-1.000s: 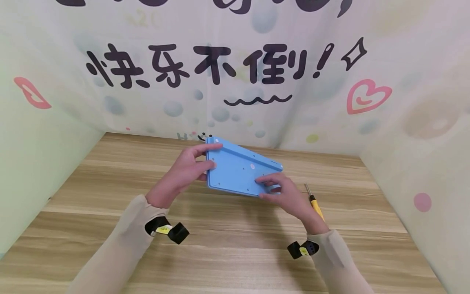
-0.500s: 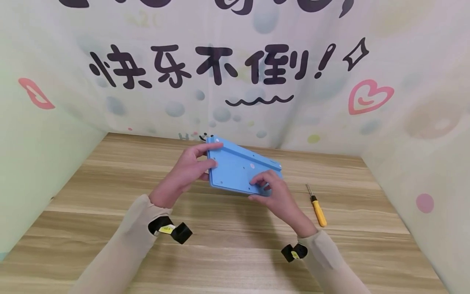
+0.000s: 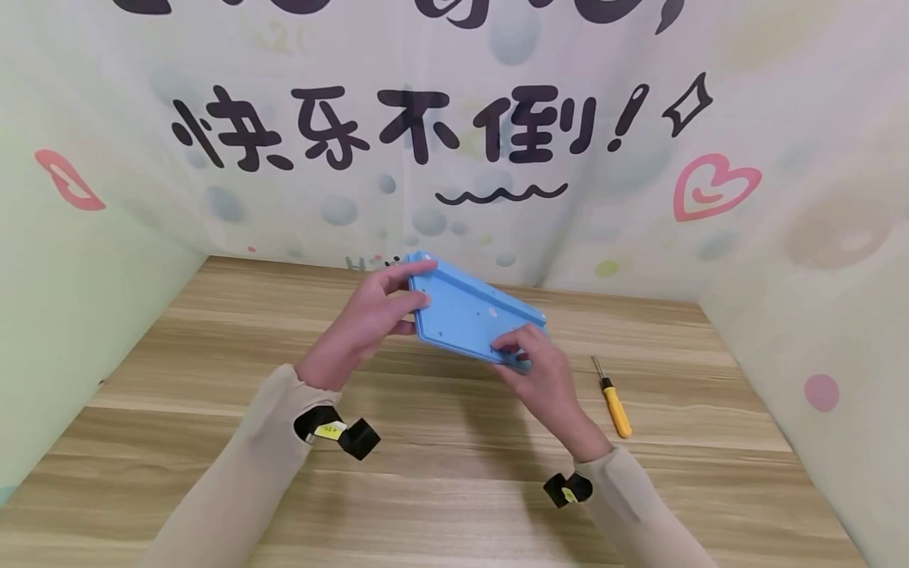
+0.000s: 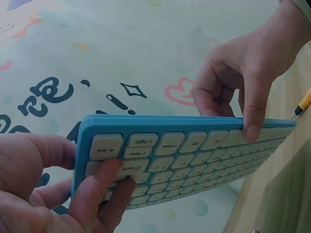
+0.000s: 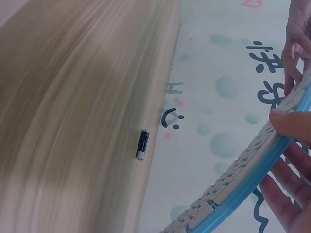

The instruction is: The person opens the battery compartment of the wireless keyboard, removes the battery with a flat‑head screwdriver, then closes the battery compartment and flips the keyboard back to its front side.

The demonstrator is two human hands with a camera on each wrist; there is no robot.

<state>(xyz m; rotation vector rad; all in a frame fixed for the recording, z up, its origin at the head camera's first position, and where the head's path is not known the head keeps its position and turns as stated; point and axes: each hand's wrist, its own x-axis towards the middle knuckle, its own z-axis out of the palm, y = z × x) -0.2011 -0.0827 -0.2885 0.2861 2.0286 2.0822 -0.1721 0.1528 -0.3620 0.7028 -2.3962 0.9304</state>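
Observation:
A blue keyboard [image 3: 458,315] is held up off the table, its screw-dotted underside towards the head camera. Its white keys [image 4: 170,160] show in the left wrist view. My left hand [image 3: 362,319] grips one end, with fingers [image 4: 99,182] over the keys and others on the underside. Along the near long edge, my right hand [image 3: 543,379] pinches the keyboard's other part. That hand's thumb [image 5: 289,121] lies on the key side, and its fingers rest against the underside, bent in the head view. What lies under the right fingertips is hidden.
A screwdriver [image 3: 613,406] with a yellow handle lies on the wooden table [image 3: 426,505], right of my right hand. A small dark battery [image 5: 142,144] lies near the table's back edge in the right wrist view. A printed cloth [image 3: 355,213] stands behind.
My left hand has raised its end of the keyboard slightly and moved it right. My right hand shifted left along the underside, then its thumb went under the near edge. The screwdriver stays put.

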